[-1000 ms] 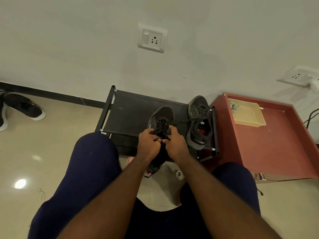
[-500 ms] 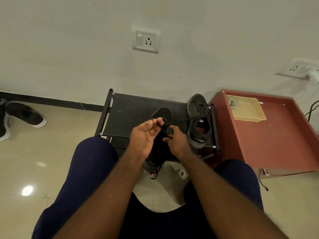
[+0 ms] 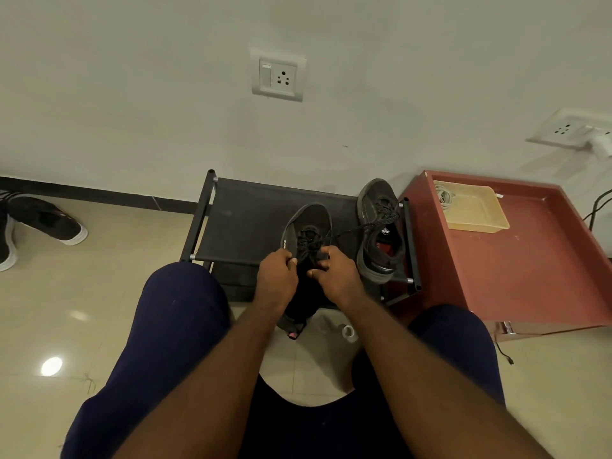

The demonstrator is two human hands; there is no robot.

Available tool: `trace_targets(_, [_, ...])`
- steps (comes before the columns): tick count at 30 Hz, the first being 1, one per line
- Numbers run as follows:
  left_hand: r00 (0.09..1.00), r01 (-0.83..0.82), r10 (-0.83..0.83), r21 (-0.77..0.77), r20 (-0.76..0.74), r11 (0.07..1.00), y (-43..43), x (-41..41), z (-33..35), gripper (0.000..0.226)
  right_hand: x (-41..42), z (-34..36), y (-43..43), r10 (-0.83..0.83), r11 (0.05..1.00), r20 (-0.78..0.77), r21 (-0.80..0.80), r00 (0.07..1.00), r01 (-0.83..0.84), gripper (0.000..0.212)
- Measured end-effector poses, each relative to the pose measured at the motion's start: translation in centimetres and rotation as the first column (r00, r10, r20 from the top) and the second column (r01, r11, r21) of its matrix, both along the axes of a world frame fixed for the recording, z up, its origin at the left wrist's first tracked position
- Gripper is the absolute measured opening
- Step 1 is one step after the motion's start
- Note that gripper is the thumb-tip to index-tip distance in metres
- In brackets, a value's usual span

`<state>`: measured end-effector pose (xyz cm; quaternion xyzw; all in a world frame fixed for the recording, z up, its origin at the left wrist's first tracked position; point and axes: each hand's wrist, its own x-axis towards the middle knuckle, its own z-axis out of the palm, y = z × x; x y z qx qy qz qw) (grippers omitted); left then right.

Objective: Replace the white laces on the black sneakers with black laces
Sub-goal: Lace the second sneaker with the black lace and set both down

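Mid-frame, the left hand (image 3: pixel 276 276), open a moment ago, has curled back onto the lace (image 3: pixel 309 241) beside the pinching right hand (image 3: pixel 337 276), so tying the sneaker (image 3: pixel 309 220) seems underway.

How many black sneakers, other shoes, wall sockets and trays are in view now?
Black sneakers: 2
Other shoes: 2
Wall sockets: 2
Tray: 1
Total: 7

Dim, even indoor light. A bright glare spot (image 3: pixel 51 366) shines on the floor (image 3: pixel 99 293). Wide-angle bending curves the edges; the focus is soft.
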<state>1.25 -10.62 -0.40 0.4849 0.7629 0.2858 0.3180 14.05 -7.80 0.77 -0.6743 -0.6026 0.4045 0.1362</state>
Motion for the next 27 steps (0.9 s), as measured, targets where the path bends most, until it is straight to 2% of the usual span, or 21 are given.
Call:
trace_targets(3, [0.985, 0.156, -0.163, -0.111, -0.063, 0.982, 0.3, -0.3, 0.7, 0.032, 0.0, -0.2, 0.0, -0.001, 1.000, -0.004, 0.003, 1.000, 0.001, 0.055])
trace_targets(5, [0.952, 0.239, -0.274, -0.231, -0.134, 0.943, 0.3, -0.3, 1.5, 0.026, -0.1, -0.1, 0.0, -0.002, 1.000, -0.013, -0.005, 1.000, 0.002, 0.053])
trace_targets(8, [0.891, 0.207, -0.321, -0.344, -0.319, 0.916, -0.1, -0.1, 2.6, 0.019, -0.1, 0.0, 0.0, 0.001, 1.000, -0.027, -0.028, 1.000, -0.002, 0.055])
trace_targets(12, [0.874, 0.200, -0.342, -0.386, -0.346, 0.901, -0.3, -0.2, 3.4, 0.018, 0.2, -0.4, -0.2, -0.005, 0.999, -0.038, -0.045, 0.999, 0.004, 0.056])
trace_targets(15, [0.894, 0.279, -0.372, -0.341, -0.249, 0.898, 0.5, -1.1, 3.6, 0.026, 0.4, -0.6, -0.5, -0.027, 0.999, -0.079, -0.028, 0.997, 0.025, 0.064])
trace_targets(16, [0.925, 0.293, -0.346, -0.284, -0.159, 0.913, 0.6, -1.3, 3.6, 0.027, 0.4, -0.6, -0.5, -0.027, 1.000, -0.084, -0.018, 0.996, 0.026, 0.066])
trace_targets(18, [0.970, 0.242, -0.236, -0.149, 0.056, 0.959, 0.6, -1.6, 3.5, 0.024, 0.5, -0.5, -0.6, -0.030, 0.999, -0.102, 0.006, 0.994, 0.031, 0.067])
trace_targets(22, [0.950, 0.089, -0.094, 0.031, 0.298, 0.996, 0.5, -1.3, 4.6, 0.024, 0.5, -0.4, -0.5, -0.065, 0.997, -0.151, 0.037, 0.986, 0.071, 0.080])
trace_targets(24, [0.860, -0.023, -0.033, 0.104, 0.510, 0.994, 0.4, -1.2, 6.4, 0.024, 0.4, -0.5, -0.4, -0.099, 0.994, -0.169, 0.024, 0.981, 0.105, 0.084])
trace_targets(25, [0.758, -0.065, -0.039, 0.135, 0.651, 0.989, 0.3, -1.3, 7.4, 0.025, 0.5, -0.5, -0.3, -0.123, 0.992, -0.174, 0.013, 0.977, 0.127, 0.086])
trace_targets(26, [0.581, -0.109, -0.061, 0.152, 0.811, 0.982, 0.3, -1.5, 8.2, 0.027, 0.5, -0.6, -0.2, -0.138, 0.990, -0.180, 0.012, 0.974, 0.142, 0.087])
trace_targets(27, [0.330, -0.156, -0.085, 0.143, 0.940, 0.977, 0.2, -1.8, 9.0, 0.028, 0.6, -0.7, -0.2, -0.141, 0.989, -0.188, 0.016, 0.972, 0.147, 0.087])
